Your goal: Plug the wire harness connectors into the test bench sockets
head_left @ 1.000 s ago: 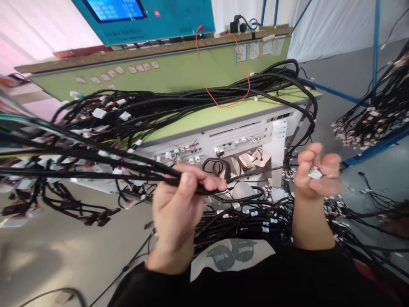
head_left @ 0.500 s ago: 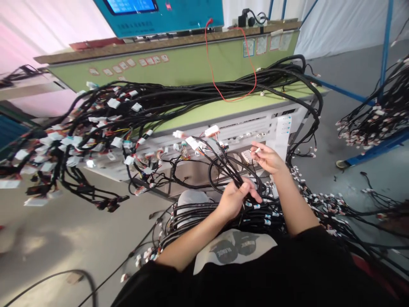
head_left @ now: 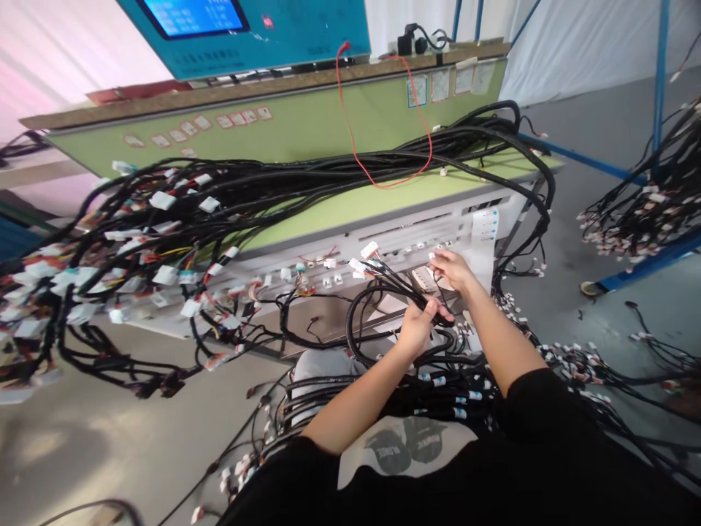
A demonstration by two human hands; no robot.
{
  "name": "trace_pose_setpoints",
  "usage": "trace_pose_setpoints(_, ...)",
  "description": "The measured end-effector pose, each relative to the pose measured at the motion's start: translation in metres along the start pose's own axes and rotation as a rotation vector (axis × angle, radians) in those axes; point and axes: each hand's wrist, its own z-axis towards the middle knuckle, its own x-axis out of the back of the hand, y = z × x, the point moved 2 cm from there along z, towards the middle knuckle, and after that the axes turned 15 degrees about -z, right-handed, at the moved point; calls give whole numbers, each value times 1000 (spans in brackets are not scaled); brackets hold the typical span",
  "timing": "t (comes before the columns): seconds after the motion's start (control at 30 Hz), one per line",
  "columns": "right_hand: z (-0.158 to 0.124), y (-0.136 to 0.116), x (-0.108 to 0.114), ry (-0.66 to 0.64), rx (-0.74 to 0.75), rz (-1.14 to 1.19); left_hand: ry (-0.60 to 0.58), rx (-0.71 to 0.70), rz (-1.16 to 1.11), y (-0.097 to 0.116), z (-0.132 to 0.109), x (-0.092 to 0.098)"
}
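My left hand (head_left: pixel 419 326) is closed around a looped black cable harness (head_left: pixel 377 296) just below the front of the bench. Its branches end in small white connectors (head_left: pixel 368 252) that point toward the bench front. My right hand (head_left: pixel 450 269) reaches forward and pinches a small white connector against the white socket panel (head_left: pixel 405 237) on the bench front. A thick pile of black harnesses (head_left: pixel 230 197) with white plugs lies across the green bench top (head_left: pixel 350 201).
A teal tester with a blue screen (head_left: pixel 241 25) stands behind the bench, and a red wire (head_left: pixel 383 179) hangs from it. More harness bundles (head_left: pixel 438 380) lie across my lap. Another bundle hangs on a blue rack (head_left: pixel 646 197) at right. Grey floor lies to the left.
Both hands have moved away from my face, forward and down toward the bench front. The long harness that my left hand held up now hangs lower as a loop. My right hand has reached the socket panel.
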Motion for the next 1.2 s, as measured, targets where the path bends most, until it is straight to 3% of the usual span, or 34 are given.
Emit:
trace_pose_setpoints(0.23,10,3,-19,180,117,-221,39,-23,-13,6,27,6)
trace_pose_setpoints(0.57,21,4,-38,148,-55,277,32,-34,65,10,43,7)
trace_pose_setpoints(0.7,24,7,-41,159,-89,354,-7,-27,74,7,48,16)
trace_pose_setpoints(0.87,27,11,-45,229,-48,287,-61,13,79,3,50,25)
trace_pose_setpoints(1.07,28,11,-47,369,76,6,-41,46,94,4,52,30)
trace_pose_setpoints(1.2,30,6,-46,379,65,26,-23,68,94,5,56,34)
